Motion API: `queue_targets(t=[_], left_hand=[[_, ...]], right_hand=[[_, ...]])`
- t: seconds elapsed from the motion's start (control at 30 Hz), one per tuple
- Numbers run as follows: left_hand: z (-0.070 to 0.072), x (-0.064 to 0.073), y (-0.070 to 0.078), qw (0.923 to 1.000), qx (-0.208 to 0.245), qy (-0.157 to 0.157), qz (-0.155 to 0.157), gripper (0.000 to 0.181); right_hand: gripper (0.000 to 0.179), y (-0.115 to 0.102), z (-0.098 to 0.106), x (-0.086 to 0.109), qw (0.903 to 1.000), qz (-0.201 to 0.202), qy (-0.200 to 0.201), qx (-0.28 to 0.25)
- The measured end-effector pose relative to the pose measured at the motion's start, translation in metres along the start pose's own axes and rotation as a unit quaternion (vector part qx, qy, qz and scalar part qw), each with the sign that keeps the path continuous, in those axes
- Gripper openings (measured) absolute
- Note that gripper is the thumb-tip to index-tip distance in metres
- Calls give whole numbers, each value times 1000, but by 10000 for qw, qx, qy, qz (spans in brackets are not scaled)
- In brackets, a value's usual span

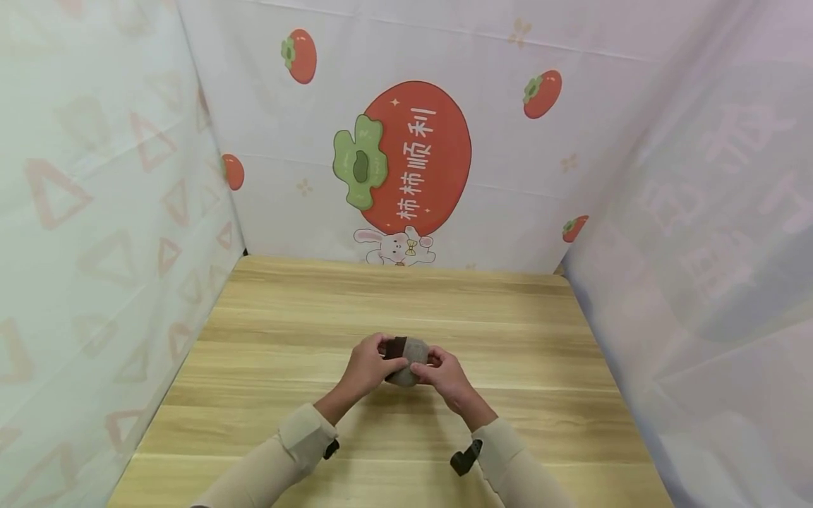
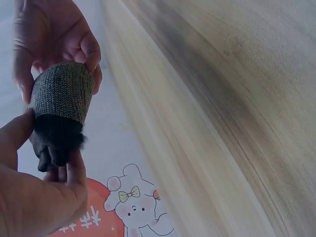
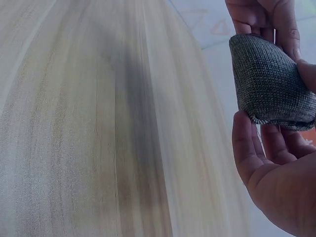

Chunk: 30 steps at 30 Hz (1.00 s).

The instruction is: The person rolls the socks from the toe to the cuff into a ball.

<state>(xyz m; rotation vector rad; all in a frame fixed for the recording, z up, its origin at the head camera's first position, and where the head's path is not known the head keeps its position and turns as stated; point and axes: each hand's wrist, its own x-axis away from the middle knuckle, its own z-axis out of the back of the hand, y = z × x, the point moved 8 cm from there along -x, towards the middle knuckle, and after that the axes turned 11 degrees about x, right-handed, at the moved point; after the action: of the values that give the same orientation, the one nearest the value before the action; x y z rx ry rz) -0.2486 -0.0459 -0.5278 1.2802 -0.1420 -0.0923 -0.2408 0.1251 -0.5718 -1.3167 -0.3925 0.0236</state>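
Observation:
A bundled grey knit sock [image 1: 416, 351] with a black ribbed cuff is held up between both hands, over the middle of the table. My left hand [image 1: 367, 367] pinches it at the black end, thumb on the near face and fingers behind. At the grey end, my right hand [image 1: 452, 381] grips it the same way. In the left wrist view, the sock [image 2: 61, 94] shows its bunched black opening beside the left fingers. The right wrist view shows the grey side of the sock [image 3: 271, 81], with the right thumb at its edge and fingers under it.
A wood-grain table [image 1: 406, 303] lies under both hands. Behind it hangs a white cloth [image 1: 273, 204] printed with persimmons and a rabbit. More printed cloth stands along the left [image 1: 95, 268] and right [image 1: 699, 282] sides.

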Motion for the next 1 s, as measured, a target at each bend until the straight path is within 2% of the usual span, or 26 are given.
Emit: queue_targets(t=[0.1, 0.2, 0.33, 0.5, 0.6, 0.87, 0.93, 1.0], left_hand=[[5, 1, 2, 9994, 76, 313, -82, 41], [7, 2, 6, 9988, 48, 428, -217, 32], [4, 3, 10, 9980, -182, 283, -528, 24], [-1, 3, 17, 9951, -518, 39, -845, 26], [-3, 5, 22, 9923, -675, 62, -1038, 24], [1, 8, 28, 9774, -1220, 805, -1529, 11], [2, 9, 28, 9760, -1195, 946, -1555, 11], [4, 9, 29, 9779, -1056, 1040, -1476, 12]], right_hand=[[45, -1, 4, 1, 9997, -17, 255, -36], [44, 0, 7, 1, 9992, -47, 401, -59], [44, 0, 9, 1, 9991, -22, 420, -28], [45, -3, 9, 2, 9990, 48, 443, 85], [44, -4, 9, 2, 9982, 112, 557, 211], [45, -6, 9, 6, 9930, 18, 929, 735], [46, -7, 9, 6, 9913, 44, 977, 886], [47, -8, 7, 6, 9911, 78, 938, 942]])
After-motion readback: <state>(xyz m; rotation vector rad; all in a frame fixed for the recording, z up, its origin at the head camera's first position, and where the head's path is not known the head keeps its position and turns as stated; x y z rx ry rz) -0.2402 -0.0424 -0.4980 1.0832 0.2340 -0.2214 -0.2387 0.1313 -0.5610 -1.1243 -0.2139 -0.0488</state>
